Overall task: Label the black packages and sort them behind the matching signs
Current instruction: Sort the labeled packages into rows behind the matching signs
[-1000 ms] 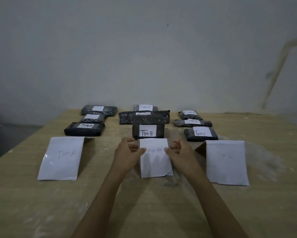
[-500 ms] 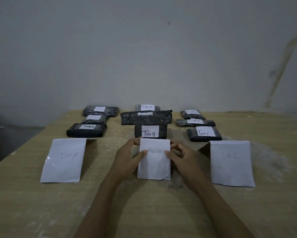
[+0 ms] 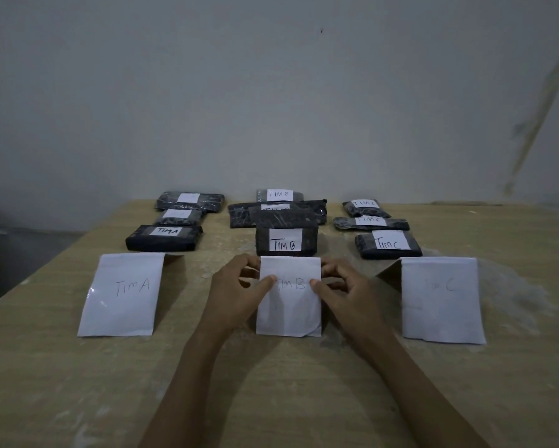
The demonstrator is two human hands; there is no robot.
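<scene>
I see the table (image 3: 304,399) as pale matt wood-grain with chalky smears; the black packages (image 3: 142,244) look wrapped in crinkled plastic film, faintly shiny; their labels (image 3: 285,239) are matt white paper; the TIM B sign (image 3: 289,312) is thin white paper; the TIM A sign (image 3: 123,295) shows a small glossy glint.

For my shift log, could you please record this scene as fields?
signs: TIM A sign, TIM B sign, TIM C sign, in a row
left hand: pinches TIM B sign's left edge
right hand: pinches its right edge
front packages: TIM A package, TIM B package, TIM C package, each behind its sign
rear packages: more black ones, further back
</scene>
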